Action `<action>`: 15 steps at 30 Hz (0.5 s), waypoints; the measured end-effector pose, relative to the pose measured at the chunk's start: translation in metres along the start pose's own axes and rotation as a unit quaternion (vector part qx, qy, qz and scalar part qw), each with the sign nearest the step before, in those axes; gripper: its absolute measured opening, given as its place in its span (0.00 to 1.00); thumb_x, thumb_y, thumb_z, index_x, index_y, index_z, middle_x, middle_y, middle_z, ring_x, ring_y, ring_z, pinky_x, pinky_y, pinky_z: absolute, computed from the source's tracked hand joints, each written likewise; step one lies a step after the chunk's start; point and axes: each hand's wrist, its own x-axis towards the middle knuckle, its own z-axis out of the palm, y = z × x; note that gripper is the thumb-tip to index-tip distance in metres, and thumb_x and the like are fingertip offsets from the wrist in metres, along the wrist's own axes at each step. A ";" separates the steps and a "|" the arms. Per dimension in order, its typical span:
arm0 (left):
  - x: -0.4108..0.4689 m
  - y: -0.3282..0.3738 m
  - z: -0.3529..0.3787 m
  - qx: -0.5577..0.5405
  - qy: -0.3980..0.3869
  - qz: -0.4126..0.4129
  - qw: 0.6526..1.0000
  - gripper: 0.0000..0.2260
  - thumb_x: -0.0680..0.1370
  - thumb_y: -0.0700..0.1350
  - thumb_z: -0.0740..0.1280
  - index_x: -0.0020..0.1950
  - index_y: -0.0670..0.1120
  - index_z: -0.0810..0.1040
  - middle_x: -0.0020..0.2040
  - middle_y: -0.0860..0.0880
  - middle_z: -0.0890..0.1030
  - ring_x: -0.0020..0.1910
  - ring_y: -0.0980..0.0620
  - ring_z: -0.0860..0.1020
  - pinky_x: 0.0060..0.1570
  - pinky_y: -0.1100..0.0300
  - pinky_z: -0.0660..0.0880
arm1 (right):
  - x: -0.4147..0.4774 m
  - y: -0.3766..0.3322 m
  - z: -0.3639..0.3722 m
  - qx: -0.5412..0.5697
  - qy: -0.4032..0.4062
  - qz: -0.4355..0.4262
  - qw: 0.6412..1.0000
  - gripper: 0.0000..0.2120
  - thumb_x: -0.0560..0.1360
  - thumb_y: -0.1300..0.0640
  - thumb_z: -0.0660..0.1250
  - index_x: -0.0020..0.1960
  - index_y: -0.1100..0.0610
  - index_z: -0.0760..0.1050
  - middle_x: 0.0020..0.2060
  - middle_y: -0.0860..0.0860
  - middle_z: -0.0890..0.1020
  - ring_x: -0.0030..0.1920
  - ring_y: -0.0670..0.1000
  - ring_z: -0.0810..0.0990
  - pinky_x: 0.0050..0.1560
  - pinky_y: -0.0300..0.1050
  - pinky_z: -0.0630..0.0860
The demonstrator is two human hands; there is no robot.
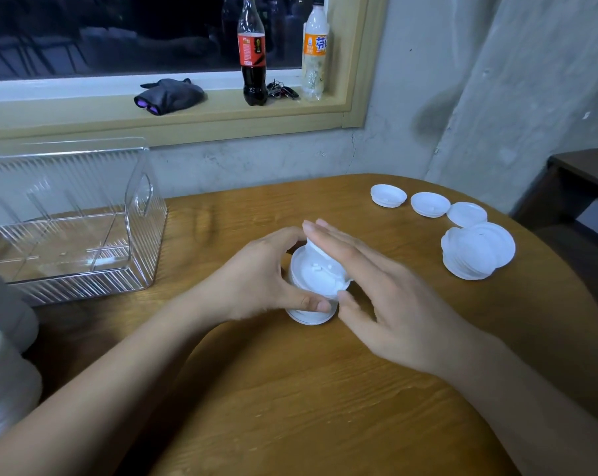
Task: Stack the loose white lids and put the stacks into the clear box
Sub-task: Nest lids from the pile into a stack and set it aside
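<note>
A short stack of white lids [314, 285] stands on the wooden table [325, 389] at its middle. My left hand [266, 274] grips the stack from the left, thumb across its lower front. My right hand [369, 286] lies against its right side with straight fingers, reaching over the top lid. The clear box [67, 221] stands at the table's left, with dividers and no lids inside. Three loose white lids [388, 195] [430, 204] [466, 214] lie in a row at the far right. A messy pile of lids [476, 252] sits just in front of them.
On the window sill behind stand a cola bottle [253, 53] and an orange-label bottle [314, 49], with keys [281, 90] and a dark pouch [169, 96]. White stacked objects [2, 372] rise at the left edge. A dark table [586, 173] is at the right.
</note>
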 end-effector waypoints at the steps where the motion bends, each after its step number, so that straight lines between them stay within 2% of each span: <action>1: -0.001 0.000 0.001 -0.008 0.002 0.001 1.000 0.40 0.68 0.64 0.84 0.76 0.60 0.73 0.66 0.65 0.80 0.66 0.63 0.77 0.58 0.64 0.75 | -0.002 -0.002 0.002 0.013 -0.002 -0.002 1.000 0.39 0.80 0.73 0.66 0.87 0.53 0.59 0.85 0.40 0.61 0.85 0.41 0.57 0.81 0.37 0.60; 4: -0.004 -0.002 0.005 -0.028 0.007 0.007 1.000 0.36 0.68 0.66 0.82 0.73 0.62 0.74 0.65 0.65 0.80 0.65 0.58 0.78 0.58 0.58 0.77 | -0.004 -0.003 0.008 0.017 -0.007 -0.005 1.000 0.34 0.85 0.69 0.64 0.87 0.52 0.57 0.86 0.41 0.59 0.85 0.43 0.57 0.83 0.48 0.62; 7: -0.007 -0.006 0.008 -0.045 0.017 0.008 0.999 0.38 0.68 0.68 0.81 0.75 0.65 0.71 0.71 0.68 0.76 0.69 0.60 0.77 0.63 0.58 0.76 | -0.005 -0.003 0.012 0.001 -0.018 -0.014 1.000 0.33 0.86 0.66 0.64 0.87 0.51 0.56 0.87 0.42 0.57 0.85 0.42 0.57 0.83 0.45 0.61; 9: -0.009 -0.009 0.011 -0.058 0.031 0.010 0.998 0.39 0.68 0.63 0.82 0.76 0.66 0.70 0.70 0.69 0.77 0.70 0.61 0.77 0.66 0.58 0.77 | -0.006 -0.004 0.017 -0.027 -0.031 -0.034 0.999 0.33 0.87 0.64 0.63 0.87 0.51 0.55 0.87 0.42 0.56 0.85 0.43 0.58 0.83 0.45 0.61; 12: -0.010 -0.013 0.016 -0.066 0.045 0.010 0.997 0.39 0.69 0.53 0.84 0.76 0.63 0.72 0.69 0.66 0.78 0.70 0.61 0.78 0.68 0.55 0.77 | -0.006 0.000 0.026 -0.070 -0.051 -0.050 0.995 0.32 0.89 0.60 0.61 0.88 0.49 0.52 0.87 0.42 0.55 0.84 0.44 0.62 0.82 0.49 0.63; 15: -0.010 -0.013 0.018 -0.080 0.048 0.016 0.995 0.39 0.68 0.60 0.83 0.77 0.59 0.74 0.68 0.62 0.79 0.66 0.53 0.81 0.65 0.51 0.79 | -0.007 0.006 0.029 -0.105 -0.041 -0.040 0.993 0.31 0.90 0.54 0.60 0.88 0.52 0.50 0.87 0.45 0.58 0.85 0.42 0.57 0.85 0.53 0.58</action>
